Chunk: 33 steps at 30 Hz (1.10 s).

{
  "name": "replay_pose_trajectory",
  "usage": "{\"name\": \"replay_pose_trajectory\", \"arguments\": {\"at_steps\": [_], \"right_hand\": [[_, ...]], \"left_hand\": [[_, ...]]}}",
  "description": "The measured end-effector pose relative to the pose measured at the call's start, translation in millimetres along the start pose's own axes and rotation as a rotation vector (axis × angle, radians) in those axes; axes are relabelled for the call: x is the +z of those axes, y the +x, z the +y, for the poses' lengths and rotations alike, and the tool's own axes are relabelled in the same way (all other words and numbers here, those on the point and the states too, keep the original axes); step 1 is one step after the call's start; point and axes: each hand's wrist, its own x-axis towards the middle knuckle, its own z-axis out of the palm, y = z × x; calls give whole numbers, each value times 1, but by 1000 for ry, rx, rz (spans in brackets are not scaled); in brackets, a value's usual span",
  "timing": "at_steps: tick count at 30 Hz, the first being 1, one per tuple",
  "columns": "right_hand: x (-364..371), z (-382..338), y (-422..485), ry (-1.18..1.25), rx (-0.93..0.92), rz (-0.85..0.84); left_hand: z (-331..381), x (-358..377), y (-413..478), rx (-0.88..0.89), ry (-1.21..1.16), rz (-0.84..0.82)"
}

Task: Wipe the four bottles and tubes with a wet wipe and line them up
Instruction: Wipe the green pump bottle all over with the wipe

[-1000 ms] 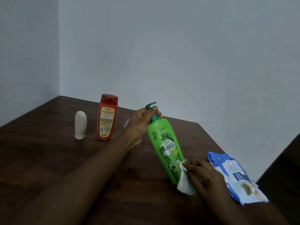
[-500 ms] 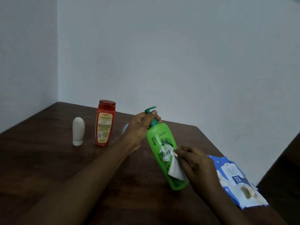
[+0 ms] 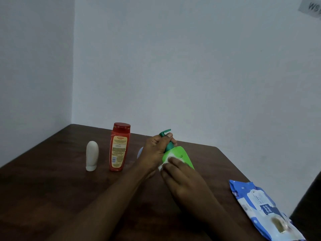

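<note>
left hand: left hand [image 3: 155, 151] curled round the dark green pump neck of the green bottle [image 3: 185, 156], thumb up by the pump head [image 3: 165, 132], firm grip.
right hand: right hand [image 3: 182, 180] back to camera, fingers [image 3: 171, 163] bent over the wet wipe [image 3: 167, 158] and holding it against the bottle's shoulder. Thumb hidden.
wet wipe: white, bunched. A patch shows above the fingertips and a bit sticks out at their left edge. It touches the bottle just below the neck.
green bottle: tilted, pump end up and toward the far left, body slanting down to the right. The lower half is covered by the right hand, the label is not readable here, and I can't tell if the base touches the table.
forearms: both bare, coming in from the bottom edge. The left one crosses in front of a pale blue thing [image 3: 140, 152] on the table, mostly hidden, can't tell what it is.
red bottle: red bottle [image 3: 119, 146] upright with its red cap on top and a yellow label facing the camera. It is left of the left hand, near it, not touching.
white tube: white tube [image 3: 92, 156] standing on its cap, rounded end up, just left of the red bottle with a gap between.
wipes pack: blue and white wipes pack [image 3: 264, 207] lying flat near the table's right edge, well apart from the hands.
table: dark wood table [image 3: 52, 188] pushed into a corner of plain pale walls [image 3: 191, 66].
</note>
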Motion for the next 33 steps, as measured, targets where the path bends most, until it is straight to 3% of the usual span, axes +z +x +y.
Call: {"name": "replay_pose_trajectory", "arguments": {"at_steps": [3,7,19,23,27,33], "right_hand": [[-5,6,2,-5,-6,52],[-11,29,21,209,254,207],[-29,62,31,657,772,28],[-30,76,33,836,853,-80],[-26,81,22,1146,936,-19],[-23,71,-14,1173,1015,67]], "left_hand": [[2,4,-1,9,-25,-20],[10,4,-6,8,-14,-68],[16,10,-16,-34,-85,-138],[17,5,-14,-75,-103,-190],[16,2,-13,-86,-136,-239],[11,0,-10,-98,-150,-212]]}}
